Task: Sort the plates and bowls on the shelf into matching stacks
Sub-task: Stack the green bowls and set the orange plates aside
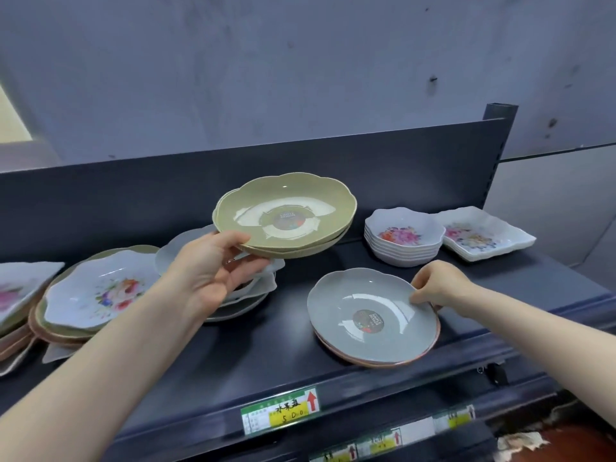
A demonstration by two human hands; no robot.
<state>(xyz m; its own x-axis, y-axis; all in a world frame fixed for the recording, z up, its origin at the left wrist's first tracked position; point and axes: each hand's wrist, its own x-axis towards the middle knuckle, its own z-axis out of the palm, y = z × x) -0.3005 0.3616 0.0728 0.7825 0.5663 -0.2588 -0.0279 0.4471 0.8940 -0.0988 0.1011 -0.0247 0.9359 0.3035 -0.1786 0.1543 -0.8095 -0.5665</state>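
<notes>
My left hand (213, 268) grips the near rim of two stacked olive-green scalloped plates (293, 208), held in the air above the dark shelf (260, 345). My right hand (436, 285) pinches the right rim of a grey scalloped plate (363, 315), which rests on a pink plate (430, 348) on the shelf. Behind my left hand a mixed pile of grey and white plates (253, 295) is partly hidden. At the left lies a white floral plate (96, 291) on top of green and pink ones.
A stack of small white floral bowls (403, 241) and white square floral dishes (483, 235) stand at the back right. More floral dishes (16, 288) sit at the far left. A price label (280, 411) hangs on the shelf's front edge. The shelf's back panel (300, 155) rises behind.
</notes>
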